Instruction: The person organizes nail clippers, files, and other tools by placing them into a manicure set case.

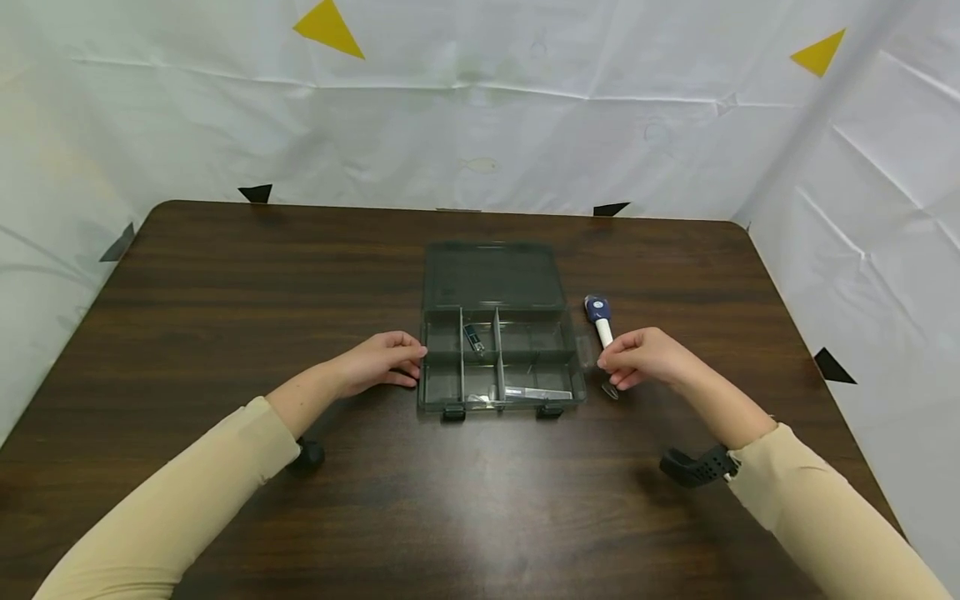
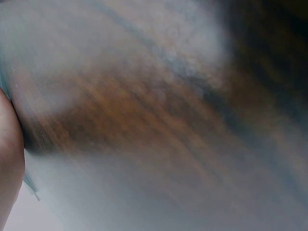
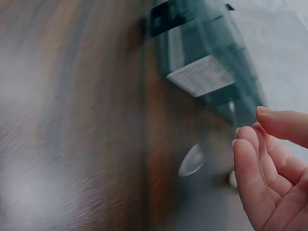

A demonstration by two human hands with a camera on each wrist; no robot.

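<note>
An open smoky-clear box with dividers is sat mid-desk, lid laid flat behind it. The left hand is rested against the box's left wall, fingers loosely curled, nothing gripped. A white tool with a blue end is lying just right of the box, and its near part is covered by the right hand; whether it's actually pinched can't be told, though the fingers are seen relaxed in the right wrist view. A small dark item is kept in a back compartment, a flat pale piece in the front one.
</note>
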